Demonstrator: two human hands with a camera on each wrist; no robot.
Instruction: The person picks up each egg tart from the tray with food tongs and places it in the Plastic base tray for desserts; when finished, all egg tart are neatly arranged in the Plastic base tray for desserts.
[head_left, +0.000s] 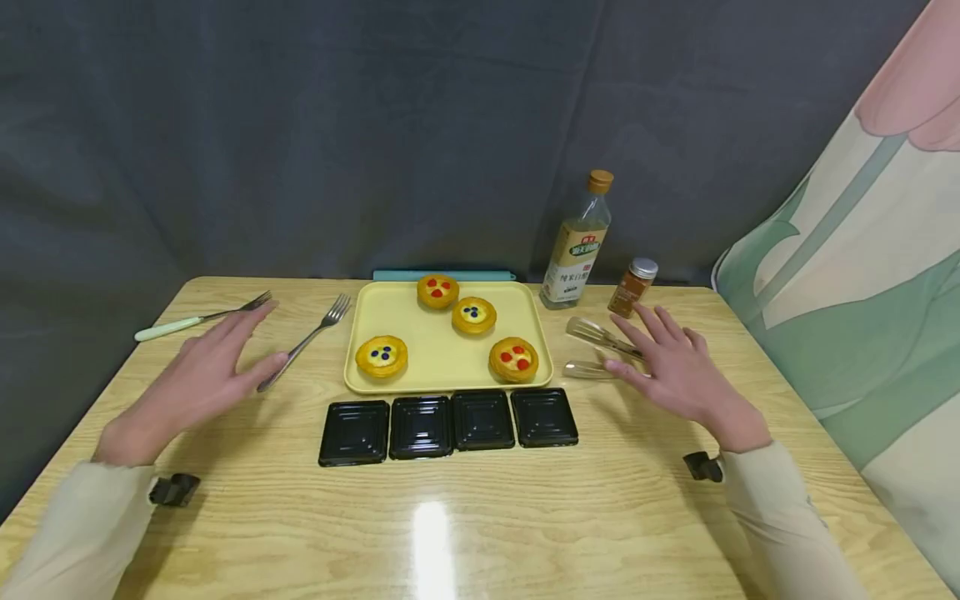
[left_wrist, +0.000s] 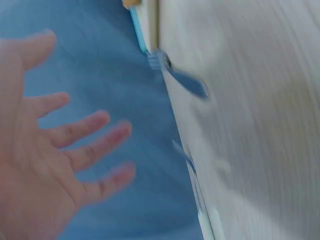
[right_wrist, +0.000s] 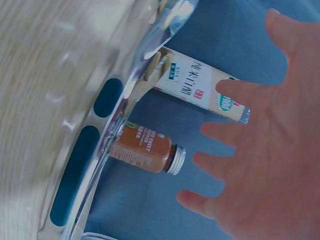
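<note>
My left hand hovers over the table's left side with its fingers spread, holding nothing. Close to it lie a fork with a pale green handle and an all-metal fork. On the right, my right hand, fingers spread and grasping nothing, is above a pair of tongs, partly hiding them; teal grips show on them in the right wrist view. Between the hands, a yellow tray bears two tarts with red toppings and two with blue toppings.
Several square black plastic trays stand in a row before the yellow tray. A vinegar bottle and a brown spice jar are at the back right. Behind the tray lies a teal strip. A dark curtain hangs behind.
</note>
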